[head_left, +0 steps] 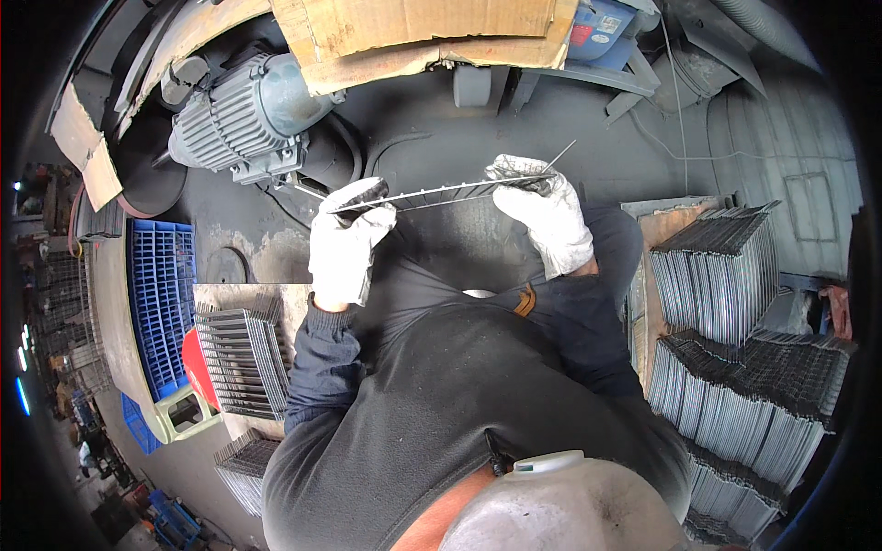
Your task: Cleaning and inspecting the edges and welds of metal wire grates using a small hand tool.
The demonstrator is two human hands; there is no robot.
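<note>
In front of my lap, a long thin metal strip (443, 190) with small pins or teeth along it spans between my hands. My left hand (346, 246), in a white work glove with dark-stained fingers, pinches its left end. Its right end is in my gloved right hand (544, 213), a little farther away. A thin rod or wire (562, 154) sticks up past the right fingers; whether it belongs to the strip I cannot tell. Stacked metal strips (241, 360) stand by my left arm, and larger stacks of dark metal strips (712, 275) stand to my right.
A grey electric motor (241, 115) is at the far left, near a dark round wheel or belt (158, 184). Cardboard (413, 32) overhangs the far side. On the left are a blue plastic crate (163, 303) and a pale green stool (184, 415). A hose and cables cross the floor.
</note>
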